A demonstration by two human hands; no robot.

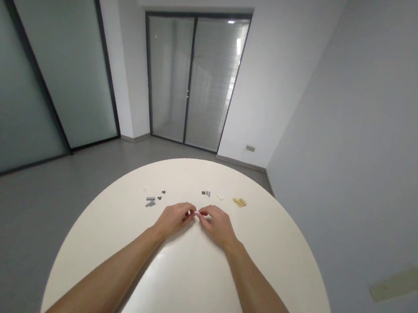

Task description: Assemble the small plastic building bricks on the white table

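Note:
My left hand [176, 218] and my right hand [218, 224] meet over the middle of the white round table [185, 285]. Between their fingertips they pinch a small whitish piece [197, 213], mostly covered by the fingers, so its kind cannot be made out. Both hands are closed, thumbs pressed toward the fingers. Beyond the right hand lie small dark and grey pieces [207, 194], some small white pieces [221, 197] and tan-yellow strips [239, 202]. Left of the left hand are grey bar-shaped pieces [150, 201] and two small dark pieces [159, 198].
Faint white bits [146, 189] lie at the table's left. The table's curved far edge [199, 160] is near the loose pieces. Behind stand a glass door with blinds [212, 86], a frosted glass partition [66, 47] and a white wall [381, 122] on the right.

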